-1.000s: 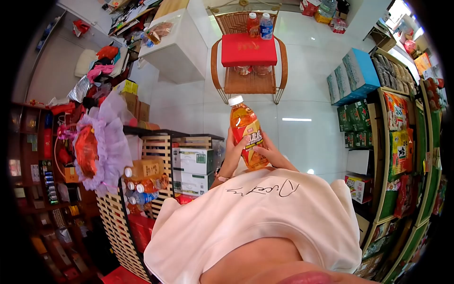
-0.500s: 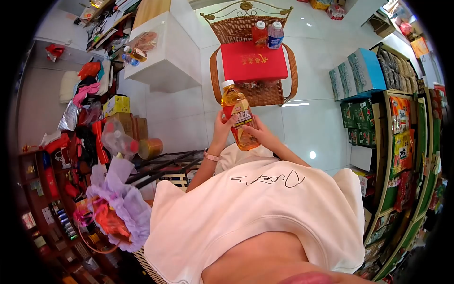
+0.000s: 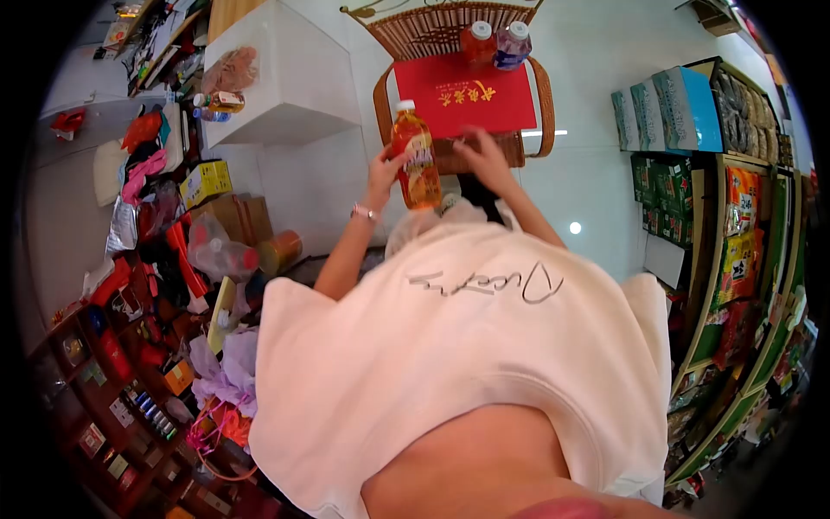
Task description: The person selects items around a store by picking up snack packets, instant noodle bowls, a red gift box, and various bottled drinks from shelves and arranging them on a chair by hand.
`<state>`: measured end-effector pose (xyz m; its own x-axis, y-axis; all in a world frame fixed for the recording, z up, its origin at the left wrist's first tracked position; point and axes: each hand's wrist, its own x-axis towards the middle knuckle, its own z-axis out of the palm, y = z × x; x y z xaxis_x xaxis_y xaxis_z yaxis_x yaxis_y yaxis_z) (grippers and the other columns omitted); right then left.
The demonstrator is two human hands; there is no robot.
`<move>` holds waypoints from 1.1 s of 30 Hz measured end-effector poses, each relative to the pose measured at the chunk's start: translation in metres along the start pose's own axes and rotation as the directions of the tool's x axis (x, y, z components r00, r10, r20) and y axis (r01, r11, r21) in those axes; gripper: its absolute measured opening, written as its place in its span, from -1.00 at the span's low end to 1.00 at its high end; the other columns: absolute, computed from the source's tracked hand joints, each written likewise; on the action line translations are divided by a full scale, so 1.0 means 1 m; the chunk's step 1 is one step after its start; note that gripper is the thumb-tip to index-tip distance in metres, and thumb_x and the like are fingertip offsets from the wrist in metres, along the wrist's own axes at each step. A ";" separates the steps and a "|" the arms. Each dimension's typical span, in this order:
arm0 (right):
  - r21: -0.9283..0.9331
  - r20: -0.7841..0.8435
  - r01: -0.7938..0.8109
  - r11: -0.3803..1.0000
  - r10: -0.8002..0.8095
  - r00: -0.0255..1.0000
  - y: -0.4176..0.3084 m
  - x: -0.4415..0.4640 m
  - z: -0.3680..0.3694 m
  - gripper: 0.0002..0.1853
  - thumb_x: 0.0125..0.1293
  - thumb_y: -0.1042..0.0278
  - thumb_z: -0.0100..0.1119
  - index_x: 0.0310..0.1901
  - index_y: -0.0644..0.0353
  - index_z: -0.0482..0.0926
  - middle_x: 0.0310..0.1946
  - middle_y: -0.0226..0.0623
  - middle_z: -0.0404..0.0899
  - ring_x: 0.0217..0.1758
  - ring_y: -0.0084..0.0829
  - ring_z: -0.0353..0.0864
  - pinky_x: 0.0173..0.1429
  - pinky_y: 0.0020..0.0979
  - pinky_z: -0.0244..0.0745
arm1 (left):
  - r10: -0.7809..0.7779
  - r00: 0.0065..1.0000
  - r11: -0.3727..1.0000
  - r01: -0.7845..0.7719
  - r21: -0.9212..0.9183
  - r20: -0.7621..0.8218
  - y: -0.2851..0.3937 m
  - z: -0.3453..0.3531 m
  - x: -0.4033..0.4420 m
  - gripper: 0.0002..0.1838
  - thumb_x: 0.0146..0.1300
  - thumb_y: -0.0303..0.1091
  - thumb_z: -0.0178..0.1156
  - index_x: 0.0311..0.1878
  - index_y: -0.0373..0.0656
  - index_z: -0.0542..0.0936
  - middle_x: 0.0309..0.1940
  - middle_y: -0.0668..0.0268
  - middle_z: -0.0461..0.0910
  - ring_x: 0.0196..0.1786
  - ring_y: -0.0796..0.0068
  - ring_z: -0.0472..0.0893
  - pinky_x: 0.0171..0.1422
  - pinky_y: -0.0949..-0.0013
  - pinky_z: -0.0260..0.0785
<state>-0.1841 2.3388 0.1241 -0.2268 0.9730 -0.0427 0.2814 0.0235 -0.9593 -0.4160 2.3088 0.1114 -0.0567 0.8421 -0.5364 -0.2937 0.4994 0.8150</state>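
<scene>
The left hand (image 3: 385,176) grasps the amber bottle (image 3: 418,164) by its label, probably for good balance, before the chair (image 3: 543,108). The right hand (image 3: 486,163) is loosely spread, holding nothing, near the red box's (image 3: 424,99) near edge. This flat box supports two bottles (image 3: 512,48) at far right. Rightward, floor (image 3: 596,177) gives moving room.

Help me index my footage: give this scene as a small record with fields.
Left grip: holding an amber bottle
Right grip: open, apart from that bottle
Cap: white, on the amber bottle
Chair: ahead, bearing a red box
Far edge of box: red bottle, blue bottle
Right side: orange packet, yellow packet
</scene>
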 end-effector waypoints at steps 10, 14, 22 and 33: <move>-0.355 -0.150 0.264 0.897 -0.334 0.931 -0.025 0.176 -0.067 -0.44 0.13 0.42 0.17 0.18 0.20 0.22 0.16 -0.05 0.25 0.25 -0.05 0.24 0.24 -0.22 0.25 | -0.109 0.993 0.991 0.105 -0.079 -0.048 0.026 -0.003 0.134 -0.47 0.02 -0.45 0.32 0.09 -0.35 0.40 -0.07 0.21 0.53 -0.09 0.44 0.54 0.03 0.40 0.41; -0.303 -0.140 0.242 0.922 -0.294 0.946 -0.010 0.213 -0.060 -0.38 0.16 0.44 0.15 0.24 0.22 0.14 0.19 -0.05 0.23 0.24 -0.10 0.25 0.26 -0.26 0.23 | -0.095 0.992 0.989 0.084 -0.119 -0.086 0.021 -0.001 0.172 -0.51 0.06 -0.45 0.29 0.08 -0.34 0.41 -0.10 0.23 0.54 -0.10 0.46 0.54 0.00 0.40 0.43; -0.152 -0.316 0.157 0.976 -0.199 0.928 0.027 0.240 -0.036 -0.41 0.14 0.46 0.22 0.20 0.27 0.21 0.01 -0.11 0.42 0.04 -0.28 0.46 0.11 -0.36 0.35 | -0.126 0.989 0.979 0.110 -0.170 -0.083 0.016 0.003 0.203 -0.47 0.03 -0.49 0.30 0.12 -0.29 0.40 -0.07 0.26 0.52 -0.06 0.48 0.52 0.01 0.45 0.42; -0.387 -0.226 0.196 0.901 -0.298 0.927 0.007 0.258 -0.032 -0.66 -0.13 0.27 0.44 -0.30 0.16 0.54 -0.37 -0.25 0.62 -0.30 -0.28 0.63 -0.21 -0.38 0.54 | -0.209 0.976 0.977 0.211 0.030 -0.053 0.007 -0.009 0.218 -0.47 0.07 -0.41 0.29 0.14 -0.25 0.39 -0.07 0.31 0.51 -0.07 0.48 0.51 0.00 0.41 0.41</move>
<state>-0.2108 2.5975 0.1153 -0.0838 0.9472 0.3094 0.5700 0.3002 -0.7649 -0.4392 2.4940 -0.0017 -0.0448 0.7070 -0.7058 -0.2699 0.6717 0.6900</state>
